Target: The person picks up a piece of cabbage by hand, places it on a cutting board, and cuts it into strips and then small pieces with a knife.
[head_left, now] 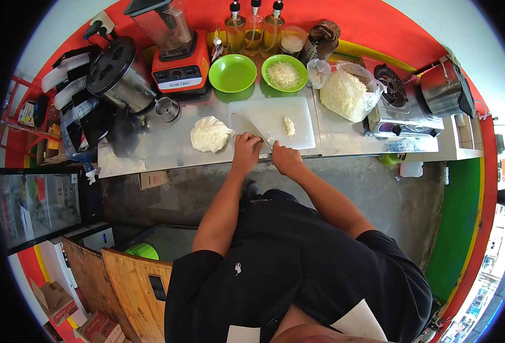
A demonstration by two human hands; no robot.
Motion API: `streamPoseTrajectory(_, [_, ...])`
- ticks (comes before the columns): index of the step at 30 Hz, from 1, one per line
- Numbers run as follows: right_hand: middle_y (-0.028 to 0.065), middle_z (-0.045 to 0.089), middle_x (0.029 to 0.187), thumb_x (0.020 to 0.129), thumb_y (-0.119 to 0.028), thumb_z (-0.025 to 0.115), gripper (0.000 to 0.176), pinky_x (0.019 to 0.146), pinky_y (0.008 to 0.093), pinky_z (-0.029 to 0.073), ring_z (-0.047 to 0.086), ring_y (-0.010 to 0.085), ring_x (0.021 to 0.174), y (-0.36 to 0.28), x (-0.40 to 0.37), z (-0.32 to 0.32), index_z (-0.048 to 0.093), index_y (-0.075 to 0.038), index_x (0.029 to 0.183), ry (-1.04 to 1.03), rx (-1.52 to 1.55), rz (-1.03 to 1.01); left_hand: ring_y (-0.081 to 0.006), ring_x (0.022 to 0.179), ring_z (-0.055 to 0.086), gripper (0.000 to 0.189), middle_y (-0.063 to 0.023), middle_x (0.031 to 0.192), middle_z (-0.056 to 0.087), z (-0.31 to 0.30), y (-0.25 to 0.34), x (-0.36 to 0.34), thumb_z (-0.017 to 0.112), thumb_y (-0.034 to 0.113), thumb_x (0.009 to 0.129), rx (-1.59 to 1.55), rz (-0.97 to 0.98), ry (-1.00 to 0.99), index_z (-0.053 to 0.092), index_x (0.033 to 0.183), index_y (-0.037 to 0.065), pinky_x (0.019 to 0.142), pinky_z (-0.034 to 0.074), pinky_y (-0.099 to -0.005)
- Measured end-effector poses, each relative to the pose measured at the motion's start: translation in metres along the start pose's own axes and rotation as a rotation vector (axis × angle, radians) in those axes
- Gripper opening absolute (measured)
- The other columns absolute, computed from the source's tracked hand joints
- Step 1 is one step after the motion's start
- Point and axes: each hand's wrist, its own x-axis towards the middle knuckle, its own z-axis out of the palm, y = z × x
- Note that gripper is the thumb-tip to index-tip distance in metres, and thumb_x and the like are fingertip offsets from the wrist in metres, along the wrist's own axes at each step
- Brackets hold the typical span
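Observation:
A white cutting board lies on the metal counter. My right hand is wrapped round the handle of a knife, whose blade slants up and left over the board. At the board's front edge, my left hand has its fingers bent together near the blade; what they hold, if anything, is hidden. A small heap of pale shreds rests on the board's right half. Just left of the board sits a white crumpled bundle.
Behind the board stand an empty green bowl and a green bowl of shreds. A bag of shreds and a gas stove are on the right. Blender, metal cup and steel container stand left.

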Motion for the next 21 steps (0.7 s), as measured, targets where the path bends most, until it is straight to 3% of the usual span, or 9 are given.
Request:
streamPoseTrajectory(8, [0.0215, 0.074, 0.093, 0.093, -0.01, 0.058, 0.02, 0.079, 0.0453, 0.059, 0.075, 0.0348, 0.092, -0.006, -0.016, 0.013, 0.051, 0.0, 0.108, -0.023, -0.063, 0.05, -0.032, 0.096, 0.053, 0.011, -0.0085, 0.094, 0.062, -0.003, 0.003, 0.0, 0.068, 0.003, 0.086, -0.015, -0.009, -0.008, 0.073, 0.096, 0.006, 0.087, 0.044, -0.0422])
streamPoseTrajectory(18, [0.0214, 0.074, 0.095, 0.092, -0.009, 0.06, 0.02, 0.078, 0.0441, 0.059, 0.075, 0.0335, 0.092, -0.006, -0.012, -0.007, 0.052, 0.0, 0.107, -0.02, -0.093, -0.013, -0.0324, 0.094, 0.055, 0.008, -0.0086, 0.09, 0.062, 0.003, 0.001, -0.002, 0.07, 0.005, 0.084, -0.001, -0.013, 0.059, 0.072, 0.092, 0.005, 0.085, 0.046, -0.0425])
streamPoseTrajectory(21, [0.0257, 0.072, 0.095, 0.09, -0.008, 0.06, 0.022, 0.08, 0.046, 0.059, 0.074, 0.0381, 0.092, -0.009, -0.016, -0.004, 0.049, 0.001, 0.107, -0.054, -0.046, -0.003, -0.0324, 0.093, 0.055, 0.006, -0.0083, 0.09, 0.062, 0.004, 0.001, -0.003, 0.071, 0.005, 0.085, 0.005, -0.009, 0.073, 0.072, 0.091, 0.005, 0.084, 0.046, -0.0424])
